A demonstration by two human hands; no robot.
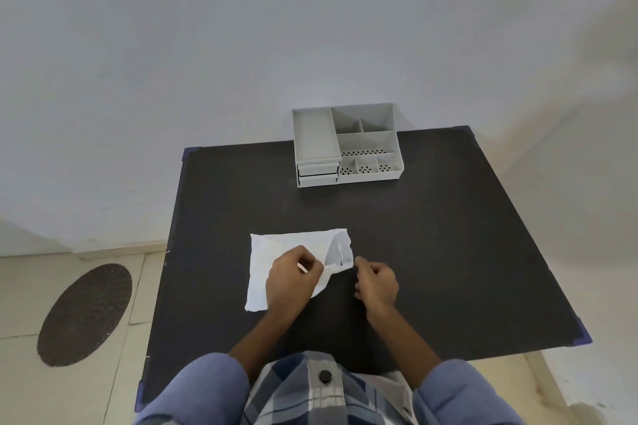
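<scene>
A white cloth (276,248) lies on the black table (431,235), near its middle. Its right part is lifted and folded back, showing a grey shaded underside. My left hand (293,281) rests over the cloth with curled fingers and pinches its lifted lower edge. My right hand (376,281) sits just right of the cloth, fingers curled, and pinches the cloth's lifted right corner between thumb and fingertip.
A grey plastic organiser (347,145) with several open compartments and two small drawers stands at the table's far edge against the wall. A dark oval mat (84,314) lies on the tiled floor to the left.
</scene>
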